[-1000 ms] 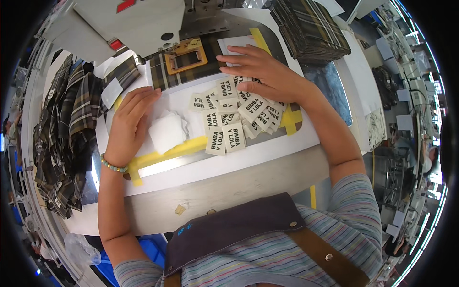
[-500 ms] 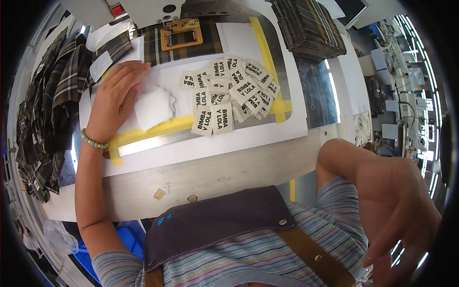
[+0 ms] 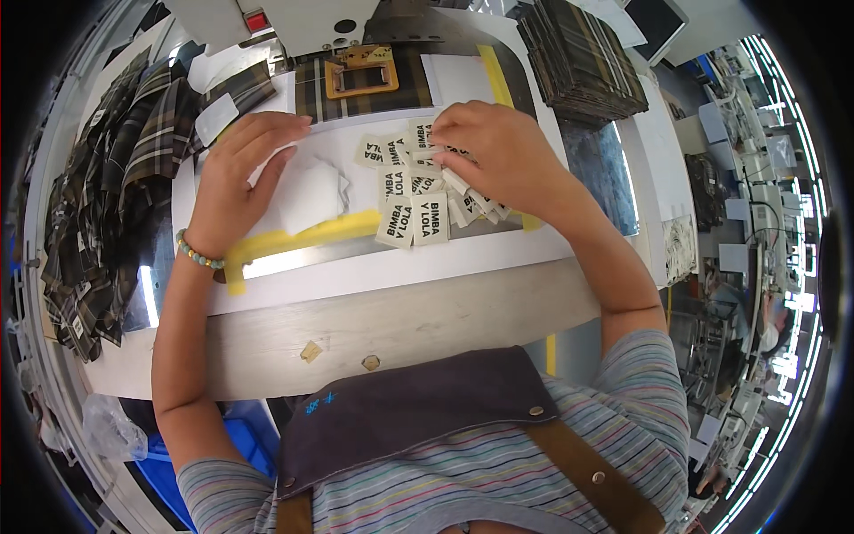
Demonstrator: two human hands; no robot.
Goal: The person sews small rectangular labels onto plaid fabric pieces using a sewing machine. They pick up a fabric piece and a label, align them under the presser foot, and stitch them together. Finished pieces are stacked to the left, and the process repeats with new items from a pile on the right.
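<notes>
My left hand [image 3: 245, 173] rests palm down at the left of the white work sheet, fingers stretched out and thumb apart, holding nothing. Beside it lies a small stack of white paper pieces [image 3: 307, 196]. My right hand [image 3: 498, 160] is over the pile of cream labels [image 3: 432, 218] with dark lettering, its fingers curled toward the thumb at the edge of a label [image 3: 421, 135] near the top. The hand covers the pile's right part. Behind the labels, a brown plaid fabric piece [image 3: 311, 92] lies under an orange-yellow rectangular frame [image 3: 360, 80].
A machine head [image 3: 325, 22] stands over the far side. Plaid garment pieces [image 3: 151, 147] hang in a heap at the left. A tall stack of folded plaid fabric [image 3: 583, 67] sits at the back right. Yellow tape [image 3: 302, 233] borders the sheet; a blue bin [image 3: 249, 445] is below the table.
My right hand has come from the lower right, near my shoulder, to the label pile. My left hand stays beside the white pieces. The whole view has shifted slightly.
</notes>
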